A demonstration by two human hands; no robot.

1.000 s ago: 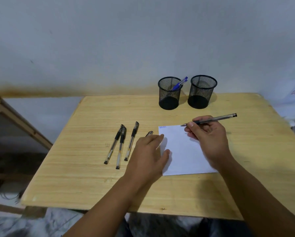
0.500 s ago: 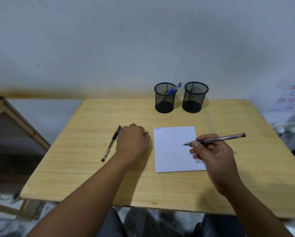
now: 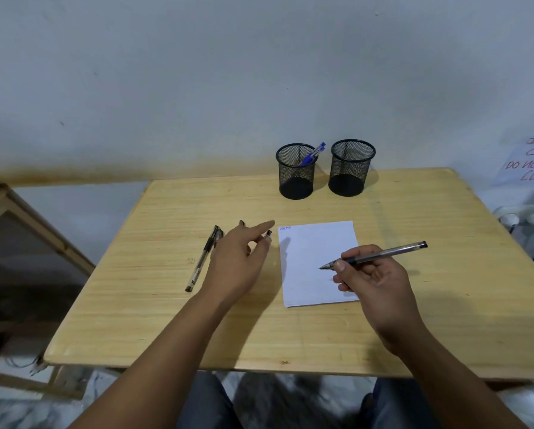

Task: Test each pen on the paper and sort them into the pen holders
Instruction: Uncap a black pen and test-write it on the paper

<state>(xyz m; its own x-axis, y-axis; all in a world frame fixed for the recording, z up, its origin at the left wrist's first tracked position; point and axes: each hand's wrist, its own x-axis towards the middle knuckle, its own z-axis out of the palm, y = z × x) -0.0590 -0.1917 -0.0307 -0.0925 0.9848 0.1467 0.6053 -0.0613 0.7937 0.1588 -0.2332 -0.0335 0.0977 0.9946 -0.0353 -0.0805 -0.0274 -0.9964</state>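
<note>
1. Left hand (image 3: 237, 261) left the paper (image 3: 318, 261): 1.0 s ago it lay flat on the sheet's left edge, 0.5 s ago it covered the loose pens on the desk (image 3: 414, 320) as a closed fist. It now sits over those pens with the index finger stretched forward and a black-ended pen (image 3: 268, 234) at its fingertips.
2. Right hand (image 3: 374, 283) pulled back from the sheet's far edge to its right side, nearer the person.
3. Clear pen (image 3: 383, 253) in the right hand: tip was at the paper's top edge 1.0 s ago, now over mid-sheet.
4. Two loose pens visible earlier are now hidden behind the left hand; only the leftmost pen (image 3: 202, 260) shows in full.
</note>
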